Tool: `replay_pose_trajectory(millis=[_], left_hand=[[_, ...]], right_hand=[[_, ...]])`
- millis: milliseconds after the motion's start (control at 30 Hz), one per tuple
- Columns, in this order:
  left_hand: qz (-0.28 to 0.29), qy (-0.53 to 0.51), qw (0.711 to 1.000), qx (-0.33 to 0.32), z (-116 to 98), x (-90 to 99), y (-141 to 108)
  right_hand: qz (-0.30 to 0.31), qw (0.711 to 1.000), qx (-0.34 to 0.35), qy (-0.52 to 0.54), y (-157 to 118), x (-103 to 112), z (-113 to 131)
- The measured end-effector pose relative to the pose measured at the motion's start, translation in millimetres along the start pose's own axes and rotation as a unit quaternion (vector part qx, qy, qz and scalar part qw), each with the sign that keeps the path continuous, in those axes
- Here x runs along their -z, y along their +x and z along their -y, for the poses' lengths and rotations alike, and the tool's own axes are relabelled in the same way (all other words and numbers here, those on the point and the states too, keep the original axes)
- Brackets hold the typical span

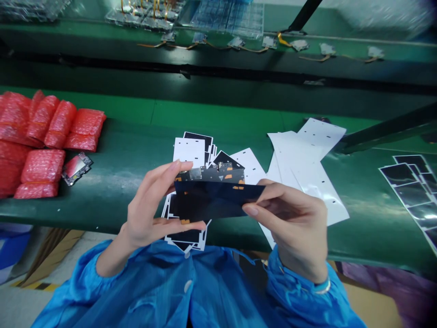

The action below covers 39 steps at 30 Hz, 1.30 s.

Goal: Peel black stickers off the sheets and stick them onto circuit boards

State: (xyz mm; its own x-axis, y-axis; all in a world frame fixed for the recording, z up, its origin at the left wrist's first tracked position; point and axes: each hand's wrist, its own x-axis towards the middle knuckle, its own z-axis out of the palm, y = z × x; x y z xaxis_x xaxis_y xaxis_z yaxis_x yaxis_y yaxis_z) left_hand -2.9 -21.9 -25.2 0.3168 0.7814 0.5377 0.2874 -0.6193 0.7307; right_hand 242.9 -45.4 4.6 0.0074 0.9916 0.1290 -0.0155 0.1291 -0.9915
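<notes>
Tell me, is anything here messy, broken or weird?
The white sheets right of centre lie at clashing angles, and the black-and-white sheets below the held circuit board are stacked crookedly, so both look messy. One bare board sits askew beside the red wrapped packs. Nothing looks plainly broken.

No word, number or brand name can be read. One sign shows on the circuit board [206,174] held over the desk [129,136], toward the middle of its near edge: a small pale triangle mark [221,177], whose inside is too small to tell. Any print on the small board [78,168] near the desk's left end is too fine to make out, as is any on the row of small modules [236,43] along the front edge of the shelf [211,50]. Below the desk's near edge, toward its left end, the floor bears a yellow-and-black striped marking [41,286].
</notes>
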Motion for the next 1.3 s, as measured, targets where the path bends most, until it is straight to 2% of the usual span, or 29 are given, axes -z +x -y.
replay_pose_trajectory(millis=[567,667,767,833,867,933,1000,1033,1100,1167,1233,1300], left_hand=[[-0.005,-0.019,1.0,-0.016,1.7,0.4,0.5],[-0.009,-0.002,0.998,-0.057,-0.2,0.7,7.1],[0.015,0.051,0.993,-0.107,-3.7,-0.6,12.7],[0.028,0.069,0.993,-0.088,-7.5,-3.3,12.4],[0.03,0.058,0.997,-0.051,-9.7,-4.9,11.2],[0.048,0.004,0.997,0.052,-12.6,-8.3,9.0],[0.1,-0.049,0.985,0.131,-9.2,-12.3,13.2],[0.127,-0.063,0.981,0.133,-3.6,-15.3,20.0],[0.154,-0.071,0.982,0.088,17.5,-25.8,45.7],[0.146,-0.053,0.987,0.043,50.0,-43.5,84.0],[0.148,-0.004,0.988,0.046,86.4,-64.1,122.8],[0.159,0.063,0.981,0.086,115.6,-77.4,146.5]], right_hand=[[0.016,1.0,0.008,0.003,-2.0,3.6,-2.3],[0.016,0.999,0.021,-0.029,-1.4,2.6,-2.3],[0.012,0.992,0.06,-0.113,-0.4,-0.5,0.8],[0.011,0.969,0.113,-0.218,0.0,-1.4,2.4],[0.011,0.949,0.147,-0.279,0.2,-0.5,2.3],[0.011,0.895,0.207,-0.395,1.4,5.2,-1.7],[-0.005,0.84,0.223,-0.495,4.3,15.9,-11.7],[-0.019,0.818,0.207,-0.537,6.3,21.9,-19.0],[-0.047,0.789,0.148,-0.595,10.9,30.6,-36.8],[-0.029,0.797,0.108,-0.593,14.2,28.6,-56.9],[0.055,0.829,0.122,-0.543,13.8,13.8,-77.0],[0.166,0.83,0.137,-0.514,8.7,-8.4,-95.6]])
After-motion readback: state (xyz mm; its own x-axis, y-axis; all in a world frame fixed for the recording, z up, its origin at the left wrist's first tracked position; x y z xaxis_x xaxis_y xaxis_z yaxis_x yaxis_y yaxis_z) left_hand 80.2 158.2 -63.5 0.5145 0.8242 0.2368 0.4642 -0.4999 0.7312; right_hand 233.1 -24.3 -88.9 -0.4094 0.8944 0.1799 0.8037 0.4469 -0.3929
